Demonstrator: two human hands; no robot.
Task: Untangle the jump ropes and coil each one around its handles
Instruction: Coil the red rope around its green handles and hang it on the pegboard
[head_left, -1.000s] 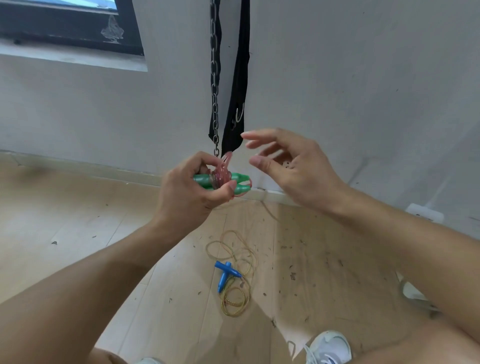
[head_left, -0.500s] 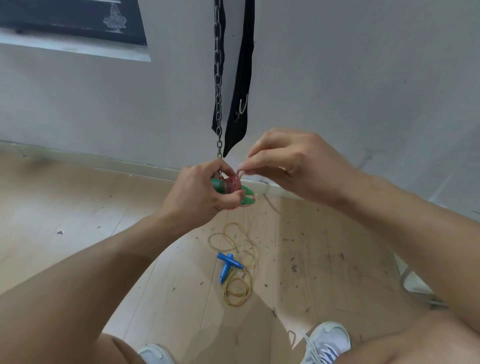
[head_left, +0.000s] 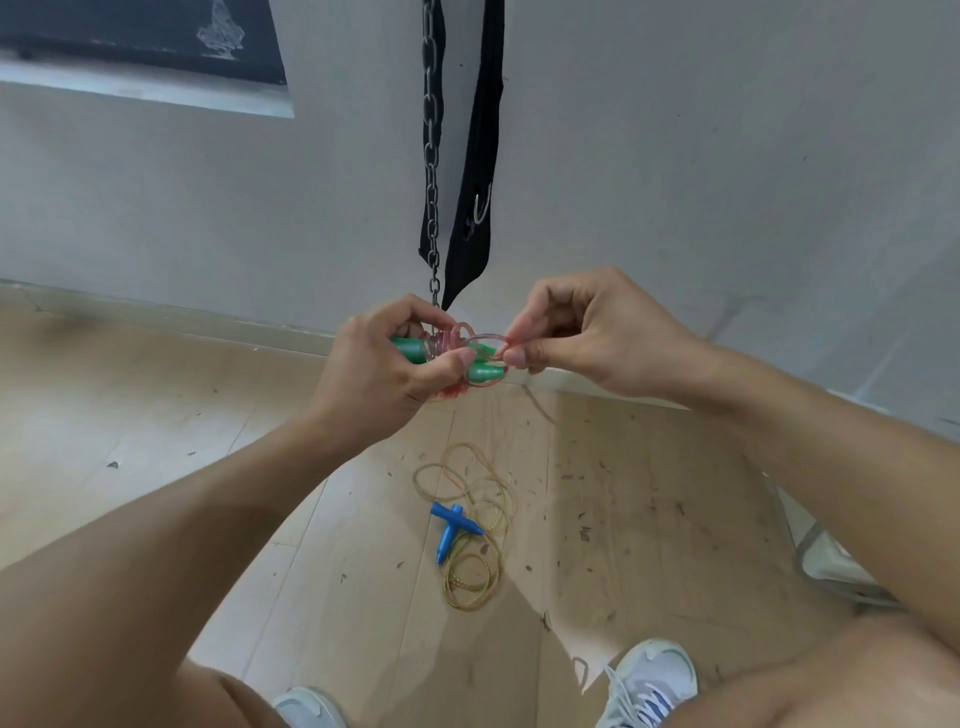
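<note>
The left hand (head_left: 384, 374) curled around the green handles (head_left: 480, 371), thumb pressed over the pink rope (head_left: 449, 340) wound on them. The right hand (head_left: 587, 338) pinched a loop of that rope between thumb and forefinger. On the wooden floor (head_left: 156, 415) below lay the yellow rope (head_left: 475, 519), loosely looped, with its blue handles (head_left: 452, 530).

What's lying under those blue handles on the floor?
The blue handles lie crossed on loose loops of yellow rope, spread over the wooden floor. Where the rope joins them is covered.
</note>
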